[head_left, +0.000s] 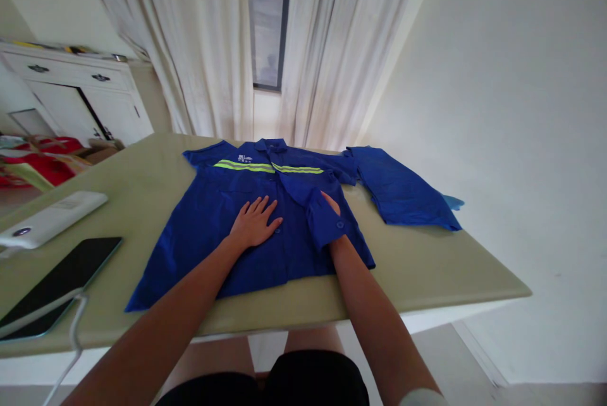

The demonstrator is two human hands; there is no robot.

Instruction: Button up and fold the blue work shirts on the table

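Note:
A blue short-sleeved work shirt (199, 229) lies front up on the table, collar away from me, with a yellow-green and grey stripe across the chest. My left hand (255, 222) rests flat on its front beside the buttons, fingers spread. On the other side of the button line, my right hand (332, 203) is mostly covered by the shirt's front flap (322, 219), which drapes over it and the wrist. Only a strip of that hand shows; its fingers are hidden. A button shows on the raised cloth.
Another folded blue garment (408, 188) lies to the right near the wall, touching the shirt's sleeve. At the left of the table (441, 273) are a white device (57, 216), a black phone (61, 282) and a white cable (78, 324). Curtains (203, 45) hang behind.

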